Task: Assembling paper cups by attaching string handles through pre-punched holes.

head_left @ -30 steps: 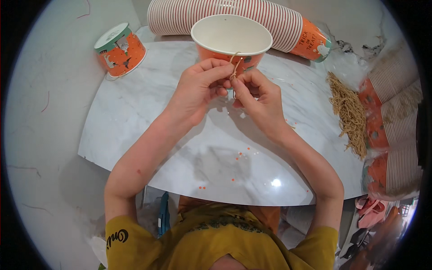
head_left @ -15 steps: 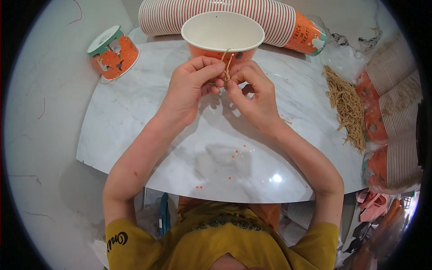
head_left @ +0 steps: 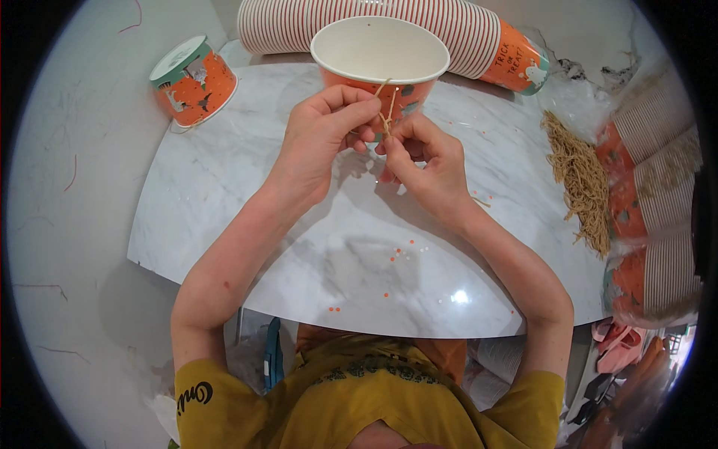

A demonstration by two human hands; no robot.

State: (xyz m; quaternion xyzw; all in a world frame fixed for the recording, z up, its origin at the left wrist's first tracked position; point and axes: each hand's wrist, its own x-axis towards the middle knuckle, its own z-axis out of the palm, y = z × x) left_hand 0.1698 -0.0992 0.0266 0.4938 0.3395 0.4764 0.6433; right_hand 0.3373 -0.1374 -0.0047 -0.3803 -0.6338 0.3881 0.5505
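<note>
In front of me a large paper bucket (head_left: 378, 51) stands upright, orange outside and white inside. A tan cord (head_left: 393, 101) hangs from its near side just below the rim. My left hand (head_left: 323, 127) has thumb and forefinger pinched on one strand, close against the bucket. Lower down, my right hand (head_left: 432, 153) pinches the cord near a small knot or crossing; its fingertips partly hide the ends. Both hands are above the table, just on the near side of the bucket.
An upside-down orange and green bucket (head_left: 198, 86) with a bit of cord sits at the left. Behind lies a long row of nested buckets (head_left: 479, 41). On the right are a heap of cut tan cords (head_left: 580, 179) and bagged bucket stacks (head_left: 662, 187). Small paper dots (head_left: 393, 259) dot the white table (head_left: 224, 194).
The view has shifted slightly. My right fingers have changed position on the cord, and the knot or crossing shows more clearly above them. My left hand still pinches its strand.
</note>
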